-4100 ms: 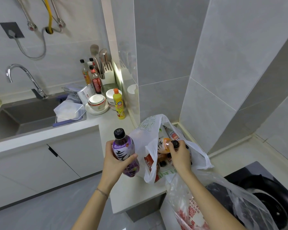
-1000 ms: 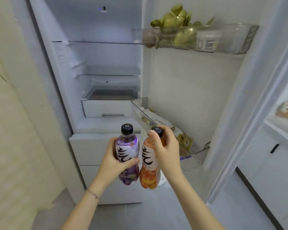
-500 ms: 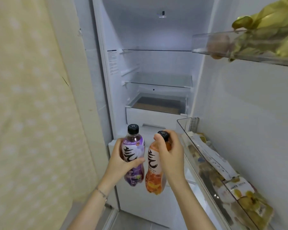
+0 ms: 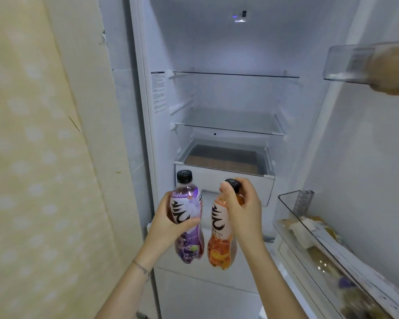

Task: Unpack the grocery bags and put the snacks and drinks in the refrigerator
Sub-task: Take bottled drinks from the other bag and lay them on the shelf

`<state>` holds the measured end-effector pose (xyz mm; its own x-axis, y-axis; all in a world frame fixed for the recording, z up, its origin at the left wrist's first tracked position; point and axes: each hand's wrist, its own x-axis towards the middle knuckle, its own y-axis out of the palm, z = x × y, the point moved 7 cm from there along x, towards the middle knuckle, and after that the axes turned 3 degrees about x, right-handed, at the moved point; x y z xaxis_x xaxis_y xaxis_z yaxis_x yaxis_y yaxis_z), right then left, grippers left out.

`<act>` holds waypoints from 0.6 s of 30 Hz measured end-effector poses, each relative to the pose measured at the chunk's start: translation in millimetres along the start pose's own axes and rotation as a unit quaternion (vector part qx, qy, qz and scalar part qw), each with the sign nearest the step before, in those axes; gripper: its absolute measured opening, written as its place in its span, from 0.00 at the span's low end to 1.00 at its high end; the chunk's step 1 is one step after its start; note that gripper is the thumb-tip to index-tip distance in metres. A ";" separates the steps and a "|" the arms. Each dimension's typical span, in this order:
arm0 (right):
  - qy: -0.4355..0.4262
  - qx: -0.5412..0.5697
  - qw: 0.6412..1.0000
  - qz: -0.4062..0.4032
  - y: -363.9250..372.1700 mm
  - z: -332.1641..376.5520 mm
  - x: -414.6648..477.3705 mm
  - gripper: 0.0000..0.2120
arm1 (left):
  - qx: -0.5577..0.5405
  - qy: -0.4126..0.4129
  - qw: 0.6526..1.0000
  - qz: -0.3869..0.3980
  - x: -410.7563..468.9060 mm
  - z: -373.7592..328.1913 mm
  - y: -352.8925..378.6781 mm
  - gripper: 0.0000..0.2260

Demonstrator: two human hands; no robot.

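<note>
Your left hand (image 4: pixel 168 223) wraps the purple bottle (image 4: pixel 189 217) at its waist. Your right hand (image 4: pixel 243 210) grasps the orange bottle (image 4: pixel 220 240) by the neck, thumb against the cap. Both bottles stand upright, side by side, in front of the open refrigerator (image 4: pixel 217 42). The glass shelf (image 4: pixel 228 128) lies ahead and above them. The door bin (image 4: pixel 293 210) sits nearer your right hand, so the orange bottle likely has the shorter trip.

Yellow spotted wall covering (image 4: pixel 32 157), left
</note>
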<state>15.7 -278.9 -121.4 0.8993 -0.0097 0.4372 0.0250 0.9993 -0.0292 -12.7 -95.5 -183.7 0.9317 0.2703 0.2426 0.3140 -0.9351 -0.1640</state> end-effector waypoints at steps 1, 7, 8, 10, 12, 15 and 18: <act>-0.004 0.000 1.000 -0.007 6.8 -1.1 9.8 0.04 | -0.002 0.003 1.000 0.011 15.2 1.2 -2.9 0.28; -0.045 -0.008 0.997 -0.068 50.4 2.5 70.0 0.04 | -0.014 0.054 0.995 0.078 104.1 -8.6 -22.5 0.35; -0.051 -0.008 0.996 -0.079 55.8 4.1 78.4 0.04 | -0.018 0.071 0.993 0.087 116.0 -13.7 -24.9 0.35; -0.057 0.000 0.994 -0.097 65.6 5.1 93.7 0.03 | -0.031 0.095 0.990 0.100 138.3 -21.2 -29.4 0.35; -0.059 0.007 0.992 -0.115 71.4 5.4 107.4 0.02 | -0.047 0.101 0.988 0.102 159.7 -25.4 -32.0 0.35; -0.060 0.008 0.989 -0.134 74.8 7.3 126.6 0.02 | -0.072 0.113 0.987 0.093 186.3 -33.7 -31.0 0.33; -0.070 0.006 0.986 -0.153 71.8 8.9 142.6 0.02 | -0.085 0.136 0.983 0.090 206.3 -48.8 -28.2 0.29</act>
<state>141.8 -208.2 -53.2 0.7817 -0.3066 0.5430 0.2803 0.9506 0.1332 161.8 -24.6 -82.4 0.8786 0.0469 0.4753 0.0918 -0.9932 -0.0717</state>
